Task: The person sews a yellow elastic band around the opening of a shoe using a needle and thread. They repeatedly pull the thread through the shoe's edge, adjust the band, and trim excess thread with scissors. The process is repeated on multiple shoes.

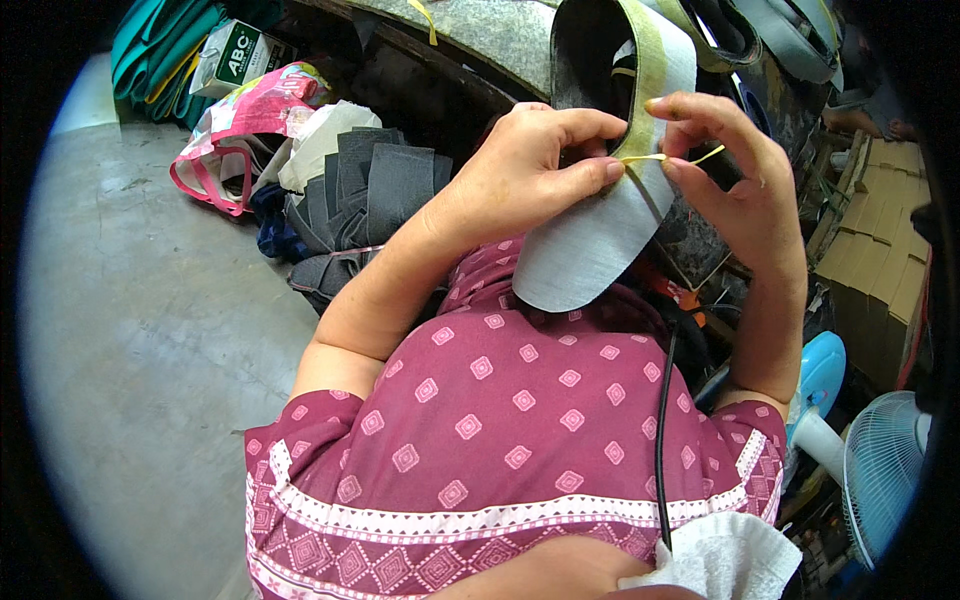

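A grey shoe upper (585, 245) with a pale yellow-green band along its opening is held up in front of my chest. My left hand (535, 165) pinches its edge between thumb and fingers. My right hand (735, 175) grips the other side of the band and pinches a thin yellow strip (665, 157) that runs between my two hands across the upper. The dark inside of the upper faces away from me at the top.
A stack of grey cut pieces (370, 185) lies on the floor at the left, beside a pink bag (250, 115) and a small box (232, 55). Cardboard boxes (885, 260) stand at the right, with fans (885, 465) below them. More uppers (790, 35) hang at the top right.
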A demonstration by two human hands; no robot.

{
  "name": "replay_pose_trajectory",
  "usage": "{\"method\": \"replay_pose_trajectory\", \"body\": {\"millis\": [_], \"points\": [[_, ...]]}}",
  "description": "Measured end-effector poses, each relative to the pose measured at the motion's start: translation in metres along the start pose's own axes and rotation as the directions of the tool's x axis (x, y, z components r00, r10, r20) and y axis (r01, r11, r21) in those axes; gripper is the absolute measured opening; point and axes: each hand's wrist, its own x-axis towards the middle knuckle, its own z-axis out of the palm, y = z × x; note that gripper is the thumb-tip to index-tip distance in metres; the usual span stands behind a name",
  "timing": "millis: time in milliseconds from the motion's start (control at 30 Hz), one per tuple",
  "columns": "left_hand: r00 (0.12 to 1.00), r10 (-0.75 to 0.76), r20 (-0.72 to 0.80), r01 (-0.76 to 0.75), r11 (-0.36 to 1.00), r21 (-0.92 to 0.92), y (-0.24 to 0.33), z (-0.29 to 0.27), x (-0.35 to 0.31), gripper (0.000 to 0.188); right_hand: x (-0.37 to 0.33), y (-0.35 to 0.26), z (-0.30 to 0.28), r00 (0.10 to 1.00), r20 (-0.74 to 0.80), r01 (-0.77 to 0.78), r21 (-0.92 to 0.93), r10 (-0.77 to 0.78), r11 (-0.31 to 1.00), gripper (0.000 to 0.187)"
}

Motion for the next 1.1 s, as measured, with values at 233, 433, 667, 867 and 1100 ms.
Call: {"method": "replay_pose_trajectory", "body": {"millis": [233, 433, 667, 867, 1100], "points": [[1.000, -0.019, 0.006, 0.019, 0.999, 0.042, 0.007, -0.003, -0.002, 0.031, 0.012, -0.003, -0.004, 0.995, 0.098, -0.014, 0.064, 0.008, 0.998, 0.049], [0.992, -0.125, -0.005, 0.125, 0.992, 0.020, 0.009, -0.003, -0.005, 0.025, 0.014, -0.006, -0.017, 0.975, 0.223, 0.043, -0.147, -0.010, 0.988, 0.054], [0.988, -0.152, 0.041, 0.156, 0.982, -0.110, 0.012, -0.004, -0.005, 0.020, 0.025, 0.003, -0.016, 0.980, 0.168, 0.111, -0.021, -0.106, 0.994, 0.042], [0.996, -0.091, -0.024, 0.087, 0.988, -0.131, 0.007, -0.001, -0.004, 0.022, 0.024, 0.009, -0.011, 0.989, 0.117, 0.090, -0.005, -0.089, 0.996, 0.035], [0.996, -0.077, -0.045, 0.070, 0.987, -0.145, 0.002, 0.001, -0.002, 0.024, 0.026, 0.013, -0.002, 0.991, 0.070, 0.116, -0.075, -0.111, 0.990, 0.032]]}}
